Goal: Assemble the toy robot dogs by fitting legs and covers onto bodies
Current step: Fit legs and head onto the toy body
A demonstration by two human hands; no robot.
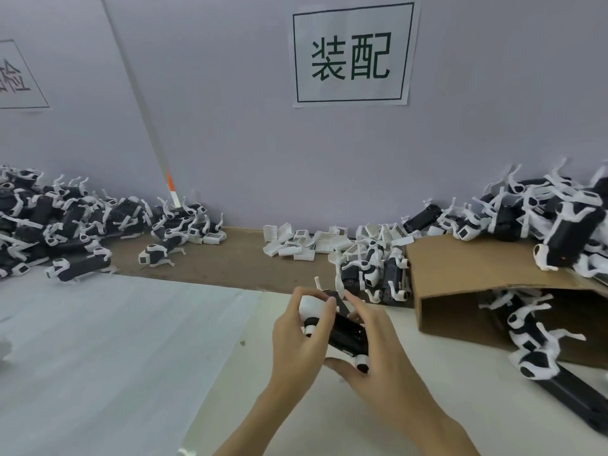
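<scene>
A black-and-white toy robot dog point(345, 334) is held above the table in both my hands, white legs poking up behind my fingers. My left hand point(301, 343) grips its left end, fingers curled over the top. My right hand point(378, 353) wraps the right side, thumb under the body and fingertips pressing on the black top. Much of the dog's body is hidden by my fingers. Loose white covers point(309, 241) lie in a heap against the back wall.
Piles of toy dogs lie at the far left point(65, 222) and far right point(543, 218). An open cardboard box point(477, 271) on its side at the right holds more dogs point(533, 337). A few dogs point(375, 274) sit beside it. White sheet point(98, 350) covers the table's left part.
</scene>
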